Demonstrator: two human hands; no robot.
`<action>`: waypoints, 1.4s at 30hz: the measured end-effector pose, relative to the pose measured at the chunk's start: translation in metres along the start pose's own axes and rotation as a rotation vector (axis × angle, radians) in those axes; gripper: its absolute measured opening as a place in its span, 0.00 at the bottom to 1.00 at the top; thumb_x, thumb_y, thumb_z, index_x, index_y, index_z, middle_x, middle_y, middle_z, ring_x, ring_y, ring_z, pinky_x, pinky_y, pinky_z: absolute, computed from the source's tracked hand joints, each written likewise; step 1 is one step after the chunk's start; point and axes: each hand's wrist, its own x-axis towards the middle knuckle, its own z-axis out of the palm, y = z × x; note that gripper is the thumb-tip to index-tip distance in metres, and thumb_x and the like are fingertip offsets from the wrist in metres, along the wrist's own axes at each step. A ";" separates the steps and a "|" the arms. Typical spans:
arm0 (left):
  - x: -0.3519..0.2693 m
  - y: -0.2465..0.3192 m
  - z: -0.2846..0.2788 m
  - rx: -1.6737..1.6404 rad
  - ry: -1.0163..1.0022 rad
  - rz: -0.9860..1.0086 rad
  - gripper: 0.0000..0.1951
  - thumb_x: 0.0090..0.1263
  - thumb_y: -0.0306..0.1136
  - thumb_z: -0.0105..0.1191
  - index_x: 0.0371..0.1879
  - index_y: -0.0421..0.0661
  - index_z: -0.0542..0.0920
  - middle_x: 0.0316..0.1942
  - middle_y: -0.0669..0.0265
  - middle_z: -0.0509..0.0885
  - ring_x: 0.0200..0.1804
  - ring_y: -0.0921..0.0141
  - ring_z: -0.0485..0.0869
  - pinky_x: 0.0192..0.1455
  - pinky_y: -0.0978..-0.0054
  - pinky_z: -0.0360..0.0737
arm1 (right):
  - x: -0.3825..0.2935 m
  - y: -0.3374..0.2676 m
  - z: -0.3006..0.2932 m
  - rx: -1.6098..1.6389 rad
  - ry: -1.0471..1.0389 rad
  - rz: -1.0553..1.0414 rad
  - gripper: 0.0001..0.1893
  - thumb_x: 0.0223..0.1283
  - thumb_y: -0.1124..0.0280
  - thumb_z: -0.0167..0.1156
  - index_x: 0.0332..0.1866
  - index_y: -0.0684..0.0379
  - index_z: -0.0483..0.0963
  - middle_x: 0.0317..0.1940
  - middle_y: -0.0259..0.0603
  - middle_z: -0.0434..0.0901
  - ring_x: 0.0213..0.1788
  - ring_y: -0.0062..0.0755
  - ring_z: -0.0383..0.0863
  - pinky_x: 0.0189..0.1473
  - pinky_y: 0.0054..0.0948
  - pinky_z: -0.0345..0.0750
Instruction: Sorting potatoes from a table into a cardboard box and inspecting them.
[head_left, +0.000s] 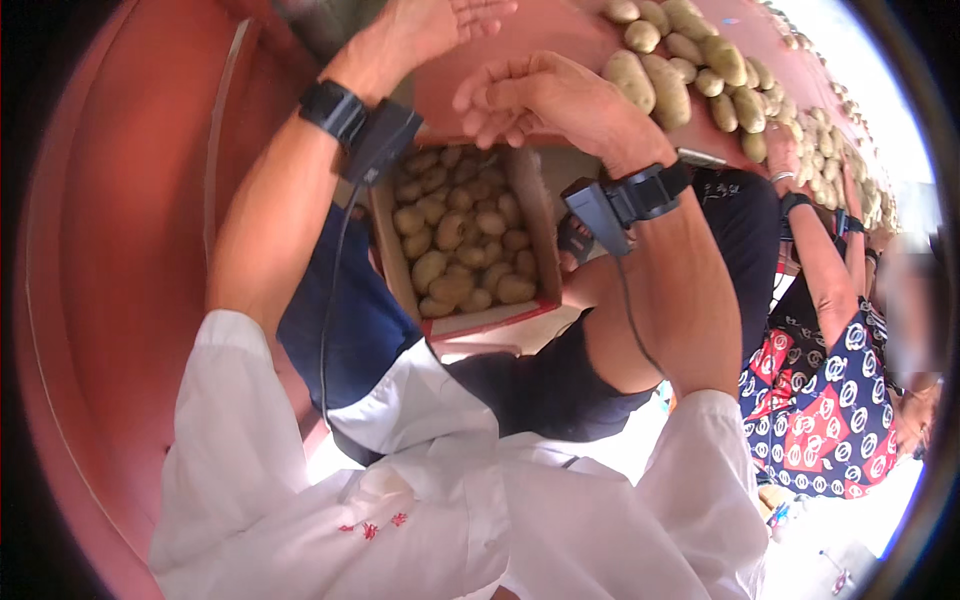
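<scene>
My left hand (480, 16) is at the top of the view over the red surface (442, 90), its fingers extended and holding nothing. Below and to its right, my right hand (525, 97) hovers with loosely bent fingers and nothing visible in it. Under my hands, between my legs, stands an open cardboard box (544, 217) holding many potatoes (452, 231). To the right of my right hand, a pile of potatoes (671, 90) lies on the red surface. Each wrist bears a black strap with a cabled device.
The red surface runs off to the upper right with more potatoes (821, 157) along it. At the right a co-worker in patterned clothes (825, 405) reaches a hand (782, 150) to the potatoes; other people's arms show behind. A red panel (142, 225) rises at the left.
</scene>
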 end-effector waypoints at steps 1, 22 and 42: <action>-0.005 0.005 -0.003 0.017 -0.010 0.013 0.25 0.83 0.51 0.51 0.55 0.35 0.78 0.51 0.54 0.84 0.54 0.59 0.84 0.53 0.61 0.83 | -0.001 0.000 0.009 0.018 -0.026 0.011 0.12 0.73 0.66 0.58 0.51 0.61 0.83 0.40 0.34 0.89 0.40 0.21 0.88 0.41 0.19 0.79; -0.073 0.035 -0.036 -0.085 -0.129 0.197 0.24 0.85 0.49 0.46 0.56 0.35 0.75 0.54 0.51 0.81 0.57 0.57 0.83 0.52 0.61 0.83 | 0.134 0.225 0.107 -1.142 -0.305 0.249 0.28 0.55 0.63 0.61 0.63 0.58 0.78 0.62 0.51 0.81 0.65 0.56 0.79 0.65 0.45 0.77; -0.086 0.042 -0.036 -0.115 -0.125 0.214 0.24 0.86 0.49 0.45 0.56 0.35 0.78 0.49 0.54 0.85 0.53 0.60 0.85 0.52 0.63 0.83 | 0.129 0.278 0.164 -1.091 0.201 0.281 0.33 0.52 0.64 0.67 0.67 0.50 0.68 0.58 0.52 0.82 0.62 0.55 0.82 0.61 0.52 0.79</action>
